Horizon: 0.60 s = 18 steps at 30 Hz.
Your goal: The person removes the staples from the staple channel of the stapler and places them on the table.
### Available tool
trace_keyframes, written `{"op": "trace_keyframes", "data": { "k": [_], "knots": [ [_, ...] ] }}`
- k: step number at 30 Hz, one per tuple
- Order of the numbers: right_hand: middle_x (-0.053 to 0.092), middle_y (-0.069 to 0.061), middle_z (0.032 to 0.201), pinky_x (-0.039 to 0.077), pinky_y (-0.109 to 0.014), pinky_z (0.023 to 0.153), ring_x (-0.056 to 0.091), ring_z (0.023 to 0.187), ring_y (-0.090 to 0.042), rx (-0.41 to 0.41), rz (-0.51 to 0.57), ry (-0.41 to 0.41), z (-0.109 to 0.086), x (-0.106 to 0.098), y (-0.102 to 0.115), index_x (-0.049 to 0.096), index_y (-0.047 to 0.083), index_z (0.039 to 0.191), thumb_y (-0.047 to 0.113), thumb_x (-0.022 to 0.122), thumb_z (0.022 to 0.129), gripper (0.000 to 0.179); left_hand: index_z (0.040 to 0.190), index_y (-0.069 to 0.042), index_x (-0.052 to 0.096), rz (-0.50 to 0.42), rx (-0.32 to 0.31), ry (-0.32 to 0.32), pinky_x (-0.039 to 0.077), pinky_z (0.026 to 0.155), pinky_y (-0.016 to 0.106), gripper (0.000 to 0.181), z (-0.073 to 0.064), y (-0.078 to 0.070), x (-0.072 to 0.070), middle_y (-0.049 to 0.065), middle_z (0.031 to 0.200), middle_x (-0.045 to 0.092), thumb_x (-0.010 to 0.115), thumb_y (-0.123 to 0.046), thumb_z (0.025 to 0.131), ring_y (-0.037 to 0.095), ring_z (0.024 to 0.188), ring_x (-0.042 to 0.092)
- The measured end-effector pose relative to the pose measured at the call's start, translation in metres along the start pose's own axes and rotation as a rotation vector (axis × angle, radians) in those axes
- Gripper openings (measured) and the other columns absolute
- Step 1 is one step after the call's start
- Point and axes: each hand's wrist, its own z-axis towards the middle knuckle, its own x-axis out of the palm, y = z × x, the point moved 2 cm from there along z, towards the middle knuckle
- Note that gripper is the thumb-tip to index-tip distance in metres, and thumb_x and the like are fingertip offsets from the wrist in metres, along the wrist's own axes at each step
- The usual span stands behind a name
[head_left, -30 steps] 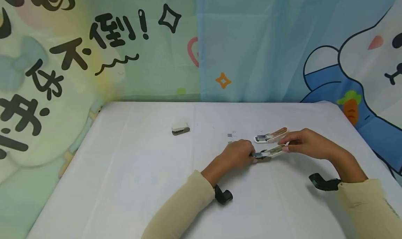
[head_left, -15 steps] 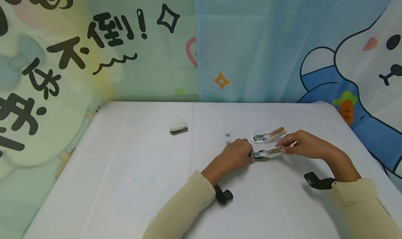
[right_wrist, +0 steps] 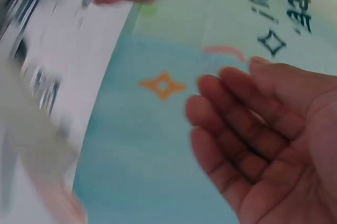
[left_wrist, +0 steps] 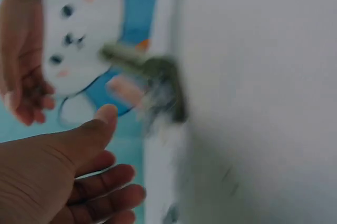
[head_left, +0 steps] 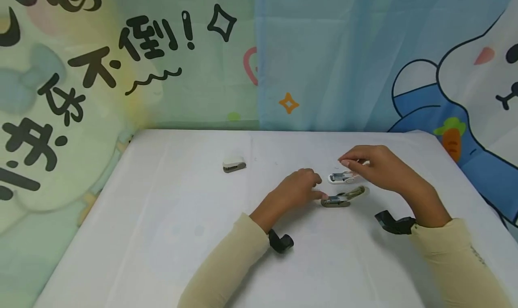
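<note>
An opened-out green stapler (head_left: 356, 192) lies on the white table, its metal tray uncovered. My left hand (head_left: 297, 191) is just left of it, thumb tip right at its end and fingers loose. Behind it lies a second stapler (head_left: 341, 177), white and pink and also opened out, partly hidden by my right hand (head_left: 378, 166), which is above it. In the right wrist view the right palm (right_wrist: 295, 166) faces the camera with loosely bent fingers and holds nothing. The left wrist view shows the green stapler (left_wrist: 126, 56) blurred, apart from the left fingers.
A small white stapler (head_left: 234, 165), closed, stands farther left on the white table (head_left: 182, 236). Small dark bits (left_wrist: 171, 213) lie on the table in the left wrist view. A printed curtain (head_left: 315, 51) hangs behind the far edge.
Both hands have let go of the green stapler, which now rests on the table. The right hand has moved up and left over the white-and-pink stapler; the left has drawn back slightly.
</note>
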Motion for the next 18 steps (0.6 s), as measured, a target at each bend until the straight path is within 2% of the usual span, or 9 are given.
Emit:
{"op": "trace_keyframes", "data": {
  "k": [3, 7, 9, 13, 18],
  "knots": [
    [0.069, -0.005, 0.106, 0.051, -0.046, 0.076, 0.062, 0.093, -0.020, -0.037, 0.053, -0.003, 0.018, 0.013, 0.011, 0.069, 0.004, 0.116, 0.014, 0.062, 0.097, 0.023, 0.117, -0.003, 0.069, -0.071, 0.005, -0.109, 0.048, 0.078, 0.022, 0.041, -0.012, 0.023, -0.022, 0.006, 0.106, 0.068, 0.072, -0.032, 0.089, 0.015, 0.095, 0.062],
    [0.069, -0.004, 0.106, 0.050, -0.043, 0.079, 0.062, 0.091, -0.017, -0.085, 0.104, 0.005, 0.042, 0.030, 0.018, 0.067, 0.004, 0.120, 0.017, 0.060, 0.098, 0.026, 0.117, -0.002, 0.068, -0.135, -0.050, -0.256, 0.049, 0.079, 0.026, 0.038, -0.031, 0.055, -0.049, 0.010, 0.107, 0.066, 0.072, -0.029, 0.090, 0.021, 0.096, 0.062],
    [0.069, -0.005, 0.106, 0.050, -0.043, 0.082, 0.062, 0.092, -0.017, -0.106, 0.145, 0.006, 0.053, 0.038, 0.021, 0.066, 0.004, 0.121, 0.017, 0.061, 0.098, 0.027, 0.119, -0.002, 0.067, -0.144, -0.067, -0.318, 0.049, 0.080, 0.028, 0.040, -0.039, 0.070, -0.058, 0.011, 0.109, 0.064, 0.072, -0.028, 0.090, 0.023, 0.097, 0.061],
    [0.068, -0.007, 0.110, 0.049, -0.041, 0.086, 0.063, 0.094, -0.017, -0.143, 0.235, 0.013, 0.076, 0.055, 0.028, 0.066, 0.003, 0.121, 0.016, 0.063, 0.097, 0.028, 0.122, 0.000, 0.063, -0.157, -0.098, -0.424, 0.049, 0.082, 0.032, 0.044, -0.057, 0.096, -0.069, 0.012, 0.109, 0.063, 0.075, -0.024, 0.088, 0.024, 0.099, 0.059],
    [0.067, -0.009, 0.111, 0.049, -0.040, 0.087, 0.063, 0.097, -0.020, -0.164, 0.312, -0.011, 0.109, 0.079, 0.038, 0.067, 0.002, 0.118, 0.014, 0.064, 0.096, 0.026, 0.121, 0.002, 0.064, -0.151, -0.145, -0.492, 0.049, 0.085, 0.035, 0.039, -0.075, 0.123, -0.075, 0.013, 0.111, 0.061, 0.075, -0.017, 0.088, 0.028, 0.102, 0.060]
  ]
}}
